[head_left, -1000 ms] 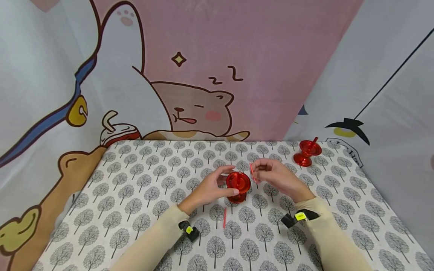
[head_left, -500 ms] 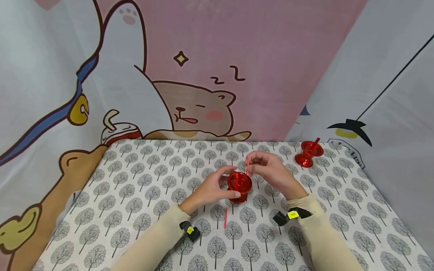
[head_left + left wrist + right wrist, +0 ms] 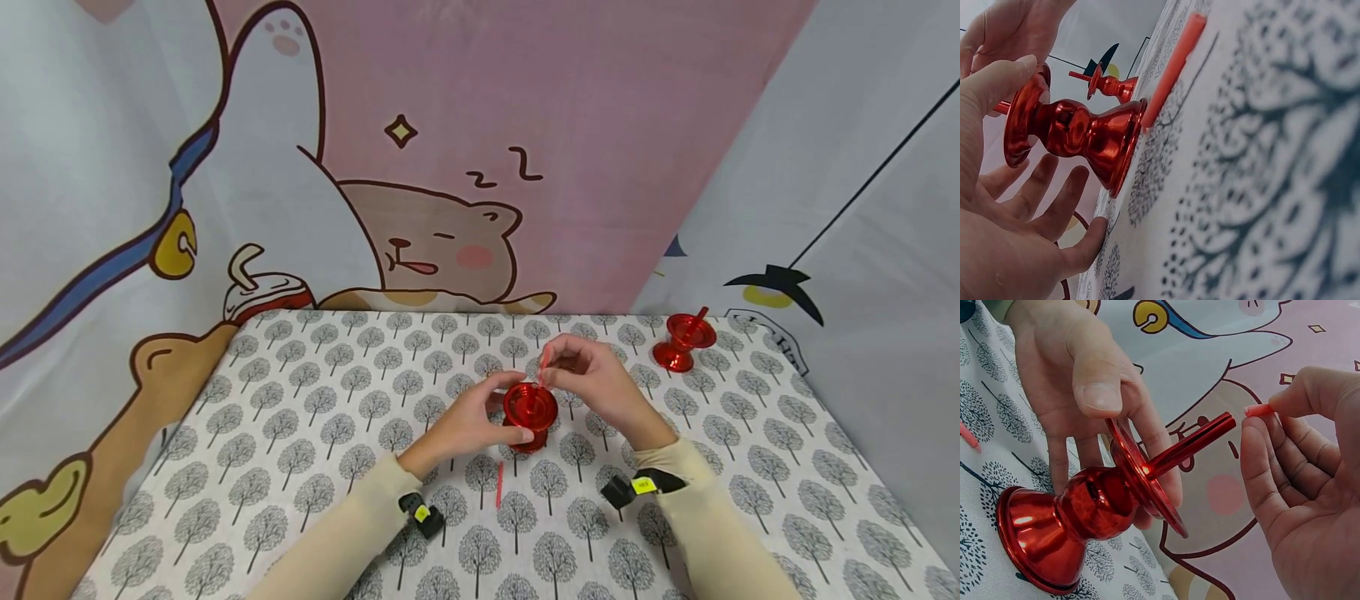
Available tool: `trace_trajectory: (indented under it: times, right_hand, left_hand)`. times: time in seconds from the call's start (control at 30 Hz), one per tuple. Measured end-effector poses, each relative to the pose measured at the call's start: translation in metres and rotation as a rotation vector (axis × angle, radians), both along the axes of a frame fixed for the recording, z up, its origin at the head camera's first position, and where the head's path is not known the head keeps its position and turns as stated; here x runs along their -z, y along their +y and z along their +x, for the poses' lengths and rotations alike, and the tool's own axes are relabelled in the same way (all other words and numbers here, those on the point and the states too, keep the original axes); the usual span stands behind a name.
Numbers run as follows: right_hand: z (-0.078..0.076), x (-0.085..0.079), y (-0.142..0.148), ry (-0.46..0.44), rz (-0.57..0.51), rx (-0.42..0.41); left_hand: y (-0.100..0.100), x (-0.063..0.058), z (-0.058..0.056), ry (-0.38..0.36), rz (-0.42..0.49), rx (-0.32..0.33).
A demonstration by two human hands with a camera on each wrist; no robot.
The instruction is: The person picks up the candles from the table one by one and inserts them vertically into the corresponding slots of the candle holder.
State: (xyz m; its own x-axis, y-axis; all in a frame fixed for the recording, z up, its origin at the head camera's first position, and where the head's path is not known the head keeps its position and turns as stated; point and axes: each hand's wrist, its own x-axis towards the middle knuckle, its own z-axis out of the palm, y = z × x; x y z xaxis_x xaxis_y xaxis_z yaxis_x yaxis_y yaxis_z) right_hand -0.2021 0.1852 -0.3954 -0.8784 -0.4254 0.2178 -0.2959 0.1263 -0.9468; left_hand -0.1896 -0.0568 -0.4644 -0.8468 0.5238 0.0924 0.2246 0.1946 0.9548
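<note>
A shiny red metal candle holder (image 3: 530, 407) with a flared base, a dish and a thin tube stands near the middle of the table. My left hand (image 3: 476, 417) grips its dish between thumb and index finger; the other fingers spread behind it. In the right wrist view the tube (image 3: 1200, 444) rises from the dish. My right hand (image 3: 592, 379) pinches a thin red candle (image 3: 1260, 410) between thumb and fingertip, its lower end close to the tube's tip, with a small gap. Another thin red candle (image 3: 499, 485) lies on the cloth nearer me.
A second red candle holder (image 3: 684, 340) of the same kind, with a red stem standing in its dish, is at the back right of the table. The tree-print cloth (image 3: 300, 417) covers the tabletop. Cartoon-printed fabric (image 3: 600, 167) hangs behind and at the sides.
My right hand has moved left with the candle, bringing it over the holder's far right rim and more upright. My left hand keeps its grip, and the holder has hardly moved.
</note>
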Motion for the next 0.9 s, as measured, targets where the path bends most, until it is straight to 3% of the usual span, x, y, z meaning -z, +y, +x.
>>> trace_trajectory:
  times: [0.9]
  right_hand:
    - [-0.0022, 0.0051, -0.0029, 0.085, 0.017, -0.025]
  left_hand:
    - [0.0021, 0.0005, 0.0006, 0.01, 0.017, -0.012]
